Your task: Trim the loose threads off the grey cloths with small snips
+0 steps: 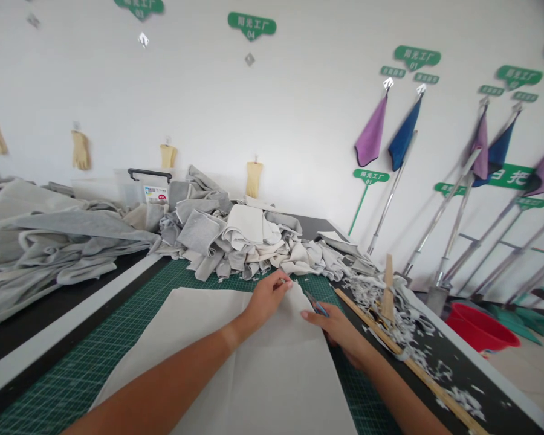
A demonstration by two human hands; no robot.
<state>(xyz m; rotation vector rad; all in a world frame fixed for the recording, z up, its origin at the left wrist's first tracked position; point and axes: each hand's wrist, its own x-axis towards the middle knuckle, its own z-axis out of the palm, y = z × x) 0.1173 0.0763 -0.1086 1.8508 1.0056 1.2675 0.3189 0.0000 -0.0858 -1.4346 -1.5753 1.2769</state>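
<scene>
Left grip (266, 300) clamped on a pale cloth sheet (236, 368), right grip (334, 331) at blue-handled snips (316, 305)
Sheet lies on a green cutting mat (49, 386) on the tabletop (503, 399), its far corner near a grey fabric heap (217, 241). Whether the right fingers hold the snips is unclear. Slipping snips could nick the sheet; a sideways tug could drag it into white scraps (403, 314) at right.
</scene>
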